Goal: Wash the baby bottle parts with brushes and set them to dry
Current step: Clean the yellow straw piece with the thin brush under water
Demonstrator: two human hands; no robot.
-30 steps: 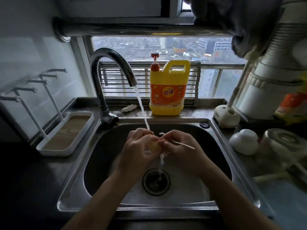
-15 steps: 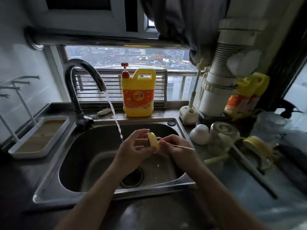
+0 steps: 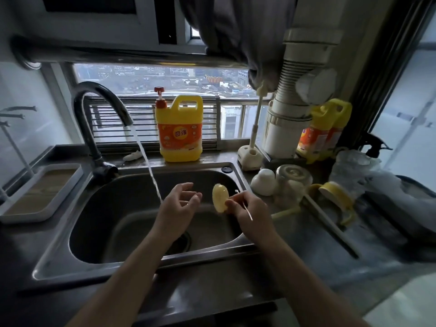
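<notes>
We are holding the small yellow part (image 3: 220, 198) over the right side of the sink (image 3: 132, 192), pinching its lower edge between the thumb and fingertips of our right hand (image 3: 247, 208). The same hand is also trapping the thin brush (image 3: 248, 213), whose white stick is poking out above and below the fingers. Keeping both in one hand is probably a way of freeing the other. Our left hand (image 3: 179, 204) is hanging loosely spread with the palm turned inward, gripping nothing, just beside the water stream (image 3: 151, 175) that is running from the faucet (image 3: 101, 102). The part is sitting clear of the stream and raised edge-on toward us, so we are likely looking it over after rinsing and judging whether it is clean. The drying tray (image 3: 42, 192) with its upright pegs is waiting well to the left of the sink, which seems the natural place to set it. Other pieces are lying on the surface (image 3: 295, 256) to the right: an upturned glass bottle (image 3: 293, 178), a white cap (image 3: 263, 182) just beside it, a yellow collar (image 3: 335, 192) and a long brush (image 3: 330, 223), apparently queued within reach of our right hand. The detergent jug (image 3: 180, 131) is standing behind the sink on the sill.
</notes>
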